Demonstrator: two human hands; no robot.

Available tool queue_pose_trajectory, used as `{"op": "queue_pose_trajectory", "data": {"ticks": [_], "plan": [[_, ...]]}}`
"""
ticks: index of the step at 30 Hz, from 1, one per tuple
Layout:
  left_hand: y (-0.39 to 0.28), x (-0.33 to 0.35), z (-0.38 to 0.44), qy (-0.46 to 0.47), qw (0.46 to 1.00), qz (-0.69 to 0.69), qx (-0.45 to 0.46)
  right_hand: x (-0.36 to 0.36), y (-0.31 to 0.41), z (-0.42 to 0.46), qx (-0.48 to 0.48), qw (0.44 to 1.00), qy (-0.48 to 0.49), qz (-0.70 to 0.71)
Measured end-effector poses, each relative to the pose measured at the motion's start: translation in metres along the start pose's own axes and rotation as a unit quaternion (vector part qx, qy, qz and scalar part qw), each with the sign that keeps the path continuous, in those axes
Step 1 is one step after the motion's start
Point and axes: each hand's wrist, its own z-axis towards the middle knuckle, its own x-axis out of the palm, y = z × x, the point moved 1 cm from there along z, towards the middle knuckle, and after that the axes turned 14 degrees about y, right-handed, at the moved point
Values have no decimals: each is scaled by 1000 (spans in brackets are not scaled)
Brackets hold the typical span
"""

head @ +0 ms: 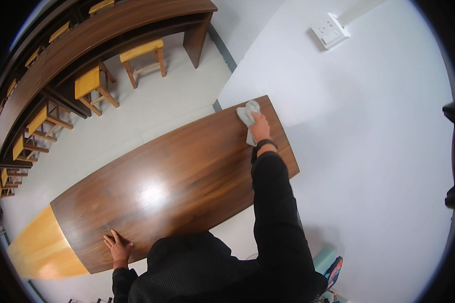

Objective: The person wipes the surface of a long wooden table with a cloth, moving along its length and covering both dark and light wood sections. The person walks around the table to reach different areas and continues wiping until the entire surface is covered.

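Note:
A grey cloth (247,114) is bunched under my right hand (261,128), which presses it on the dark brown wooden tabletop (197,159) near its far right corner. Part of the cloth hangs out below my palm, towards the wrist with its black band. My left hand (119,248) rests on the tabletop's near edge at the lower left, fingers spread and holding nothing. Light glares off the middle of the wood.
A yellow wooden tabletop (41,248) adjoins at the left. Wooden stools (88,82) stand by a long dark desk (110,32) across the floor. The white wall at the right bears a socket (329,32). A green object (324,259) lies at the lower right.

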Motion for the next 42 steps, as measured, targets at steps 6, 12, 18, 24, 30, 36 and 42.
{"op": "queue_pose_trajectory", "data": {"ticks": [6,12,18,24,30,36,42], "plan": [[1,0,-2,-5,1000,7,-8,-56,35,103,6,989,-19,-148],[-1,-5,-2,-17,999,27,-16,-32,37,132,8,930,127,-346],[-1,-4,-5,-43,999,30,-5,-22,80,147,6,888,294,-353],[-2,-6,-5,-59,998,9,-10,4,145,128,-69,879,381,-277],[-3,-7,-9,-53,998,-2,-32,27,190,109,-93,868,419,-249],[0,-4,-6,-72,997,29,-16,47,224,91,-116,867,428,-228],[4,1,-7,-79,996,37,-10,79,309,44,-182,852,442,-215]]}}
